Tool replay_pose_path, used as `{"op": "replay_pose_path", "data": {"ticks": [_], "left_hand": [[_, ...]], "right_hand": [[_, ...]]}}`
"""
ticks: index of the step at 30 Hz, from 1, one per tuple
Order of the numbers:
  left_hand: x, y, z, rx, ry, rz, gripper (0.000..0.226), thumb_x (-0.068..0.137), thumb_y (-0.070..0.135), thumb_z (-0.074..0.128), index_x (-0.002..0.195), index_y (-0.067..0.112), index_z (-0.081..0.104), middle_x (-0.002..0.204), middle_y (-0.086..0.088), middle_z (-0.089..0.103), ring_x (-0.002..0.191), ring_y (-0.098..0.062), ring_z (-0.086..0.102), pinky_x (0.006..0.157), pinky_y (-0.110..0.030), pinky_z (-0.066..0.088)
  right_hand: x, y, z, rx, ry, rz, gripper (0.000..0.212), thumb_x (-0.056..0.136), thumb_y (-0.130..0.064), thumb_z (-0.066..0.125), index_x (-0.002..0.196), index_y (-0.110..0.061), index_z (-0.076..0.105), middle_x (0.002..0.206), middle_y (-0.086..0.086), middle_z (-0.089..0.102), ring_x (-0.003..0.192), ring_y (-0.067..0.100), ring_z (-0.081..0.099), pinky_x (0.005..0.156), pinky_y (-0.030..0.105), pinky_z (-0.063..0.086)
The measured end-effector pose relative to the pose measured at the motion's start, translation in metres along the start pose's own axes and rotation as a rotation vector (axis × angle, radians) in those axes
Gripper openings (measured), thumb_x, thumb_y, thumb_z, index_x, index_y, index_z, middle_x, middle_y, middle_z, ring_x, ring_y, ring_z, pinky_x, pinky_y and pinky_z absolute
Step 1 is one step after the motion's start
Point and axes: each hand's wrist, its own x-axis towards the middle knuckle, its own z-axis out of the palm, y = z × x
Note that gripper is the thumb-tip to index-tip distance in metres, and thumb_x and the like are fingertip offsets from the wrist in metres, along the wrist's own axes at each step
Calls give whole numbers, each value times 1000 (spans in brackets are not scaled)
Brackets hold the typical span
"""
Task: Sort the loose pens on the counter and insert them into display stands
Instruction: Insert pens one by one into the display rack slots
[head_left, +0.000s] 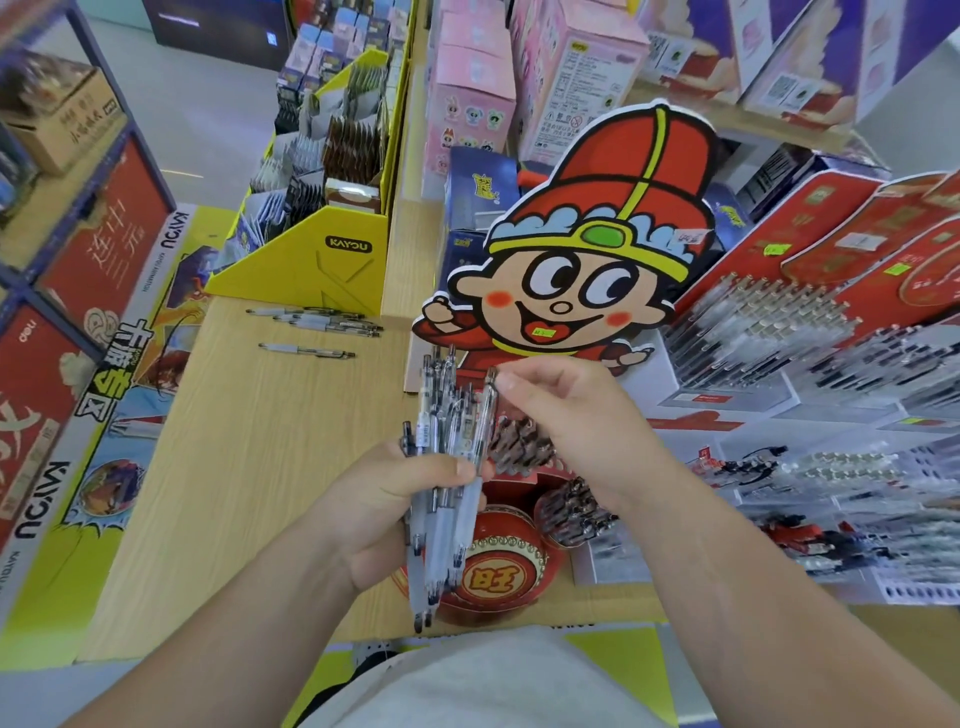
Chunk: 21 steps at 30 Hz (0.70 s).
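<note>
My left hand (387, 506) grips a bundle of several clear pens (441, 467), tips down, over the front of the wooden counter (249, 467). My right hand (566, 410) pinches the top of one pen of that bundle between thumb and forefinger. Just behind the bundle stands a red display stand (498, 577) with a cartoon-boy cutout (576, 260); its cups hold several dark pens (522, 441). Several loose pens (322, 322) lie on the counter at the back left, one pen (306, 351) apart from the rest.
A yellow cardboard card display (311, 260) stands behind the loose pens. Clear tiered pen racks (810, 338) fill the right side, with red boxes (841, 223) behind them. Pink boxes (519, 78) stack at the back. Red and yellow printed panels (93, 364) border the counter's left edge.
</note>
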Motion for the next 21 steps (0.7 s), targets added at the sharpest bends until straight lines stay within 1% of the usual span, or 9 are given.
{"op": "replay_pose_path", "data": {"ticks": [2,5,8,9,11,14,16,18,21], "left_hand": [[0,4,3,15,-48,12,16,67,12,73,80,7,80,82,-10,73,73,-20,70,65,-29,57],[1,9,6,66,-83,34,15,67,13,73,80,10,81,87,-7,75,74,-17,71,74,-32,54],[2,12,10,92,-58,18,22,66,13,73,86,7,80,94,-8,77,85,-20,74,80,-33,54],[3,12,11,76,-55,9,29,66,13,74,94,5,79,99,-11,77,91,-23,74,83,-34,55],[5,13,15,20,-24,-21,38,67,9,79,104,3,75,100,-13,76,88,-25,74,79,-35,57],[7,13,19,-59,104,-29,23,66,13,79,88,7,78,80,-8,74,65,-19,70,63,-30,54],[8,12,20,-87,163,-22,13,67,19,75,75,11,79,73,-6,72,62,-16,68,66,-33,51],[10,11,19,-108,195,-17,21,66,21,75,82,8,78,73,-7,72,62,-15,69,69,-34,51],[12,9,19,-120,231,-34,34,68,24,76,95,4,78,81,-10,73,67,-18,71,79,-39,54]], "right_hand": [[1,1,-5,64,-64,57,16,95,-28,67,105,-21,76,96,-3,76,84,4,65,71,21,44],[1,2,-12,149,-175,79,17,97,-24,64,107,-16,75,99,9,74,83,12,61,65,23,44],[-1,5,-16,218,-230,85,17,96,-24,66,105,-13,75,97,7,72,84,18,59,74,32,46],[-1,6,-18,243,-216,95,17,95,-23,66,105,-12,74,99,7,72,85,19,60,74,34,46],[-2,4,-24,324,-170,109,13,97,-16,64,105,-9,71,101,8,75,82,16,64,66,25,47],[-5,1,-41,477,-91,74,11,95,-9,62,103,-7,68,99,15,74,77,17,64,59,19,50],[-7,1,-56,510,-6,33,14,90,-10,64,103,-4,68,101,20,72,77,17,64,64,22,55],[-9,3,-70,479,108,-15,12,91,-8,64,102,-4,69,101,21,72,78,19,65,68,25,57],[-14,4,-86,459,280,-101,13,94,-3,62,102,-10,70,90,10,75,75,18,67,68,26,57]]}}
